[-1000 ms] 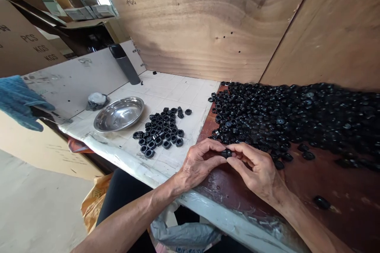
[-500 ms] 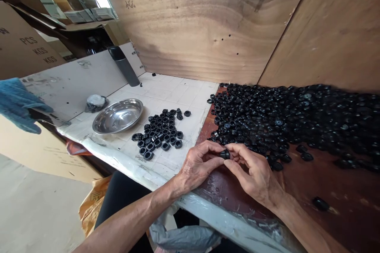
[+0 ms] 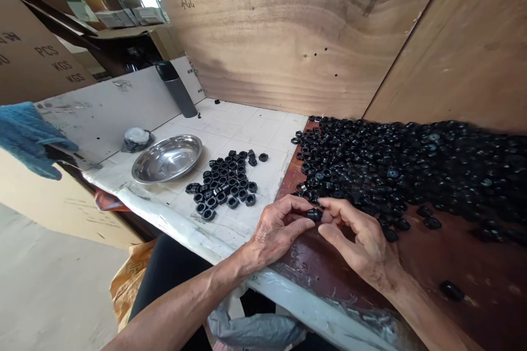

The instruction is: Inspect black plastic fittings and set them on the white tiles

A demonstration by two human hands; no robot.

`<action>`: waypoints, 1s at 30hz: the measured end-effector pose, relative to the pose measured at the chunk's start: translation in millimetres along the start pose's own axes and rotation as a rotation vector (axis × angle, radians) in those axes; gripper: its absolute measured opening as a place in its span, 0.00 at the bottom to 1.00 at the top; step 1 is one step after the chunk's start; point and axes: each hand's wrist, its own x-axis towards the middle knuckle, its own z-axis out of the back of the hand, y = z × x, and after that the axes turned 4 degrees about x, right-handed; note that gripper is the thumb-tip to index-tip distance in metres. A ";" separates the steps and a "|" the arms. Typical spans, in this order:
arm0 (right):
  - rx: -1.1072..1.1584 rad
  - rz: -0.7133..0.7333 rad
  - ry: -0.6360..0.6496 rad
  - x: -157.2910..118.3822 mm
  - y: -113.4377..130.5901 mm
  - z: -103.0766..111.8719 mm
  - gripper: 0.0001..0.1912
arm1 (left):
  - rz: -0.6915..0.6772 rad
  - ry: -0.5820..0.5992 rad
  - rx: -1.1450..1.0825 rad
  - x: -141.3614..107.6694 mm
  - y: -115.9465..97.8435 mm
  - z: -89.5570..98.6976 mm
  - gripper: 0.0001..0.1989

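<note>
My left hand (image 3: 274, 233) pinches a small black plastic fitting (image 3: 315, 215) between thumb and fingertips, just above the brown part of the bench. Close on its right is my right hand (image 3: 362, 244), thumb and index finger parted around the fitting's end. Whether a right fingertip still touches it I cannot tell. Behind the hands spreads a large heap of black plastic parts (image 3: 358, 159). To the left, a group of black ring-shaped nuts (image 3: 224, 181) lies on the white surface, most with their openings up.
A shallow steel bowl (image 3: 168, 159) stands on the white surface, near a dark grey bottle (image 3: 179, 90) and a plastic-wrapped bundle (image 3: 137, 139). A plywood panel (image 3: 284, 38) closes off the back. One loose black part (image 3: 452, 290) lies by my right forearm. A blue glove (image 3: 35, 134) hangs at left.
The right thumb and index finger have spread away from the fitting, while the left hand keeps its pinch. The view has shifted slightly.
</note>
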 end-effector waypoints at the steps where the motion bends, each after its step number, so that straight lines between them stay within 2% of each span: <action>1: -0.012 -0.009 0.019 0.4 0.5 -0.2 0.14 | 0.001 0.002 0.002 0.0 -0.1 0.0 0.07; 3: -0.024 -0.024 0.032 0.8 -0.4 -1.0 0.15 | 0.004 0.007 0.002 0.0 -0.5 0.3 0.08; 6: 0.047 -0.045 0.006 -0.2 -6.1 -3.8 0.08 | 0.017 0.031 0.000 -0.2 -0.1 1.1 0.08; 8: 0.099 -0.075 0.021 -1.7 -10.6 -6.8 0.09 | 0.011 0.053 0.052 -0.6 1.7 1.7 0.09; 12: 0.192 -0.218 0.068 -3.3 -12.8 -12.4 0.10 | -0.198 0.067 0.314 -2.5 6.2 2.5 0.08; 14: 0.253 -0.327 0.153 -2.3 -10.1 -12.0 0.11 | -0.278 0.098 0.433 -5.0 5.8 5.6 0.09; 15: 0.254 -0.376 0.204 -1.5 -8.6 -10.6 0.11 | -0.276 0.128 0.497 -6.6 4.5 9.0 0.09; 17: 0.147 -0.399 0.252 0.4 -6.8 -5.0 0.14 | -0.198 0.207 0.661 -9.7 0.4 20.4 0.09; 19: -0.077 -0.328 0.205 2.0 -8.1 3.7 0.17 | -0.128 0.202 0.895 -11.7 -4.7 35.7 0.08; 22: -0.384 -0.249 0.155 2.6 -15.3 21.5 0.18 | -0.197 -0.042 1.277 -11.5 -10.4 50.8 0.08; 24: -0.506 -0.273 0.173 2.3 -20.6 34.4 0.17 | -0.278 -0.143 1.362 -9.6 -10.6 46.6 0.06; 25: -0.545 -0.288 0.177 2.3 -22.5 40.1 0.16 | -0.297 -0.125 1.326 -8.1 -9.3 39.9 0.05; 28: -0.545 -0.279 0.179 3.5 -23.8 47.0 0.10 | -0.282 0.051 1.081 -0.5 -0.4 11.2 0.05; 30: -0.444 -0.165 0.160 4.8 -22.6 39.1 0.03 | -0.252 0.129 0.972 6.6 7.7 -4.6 0.10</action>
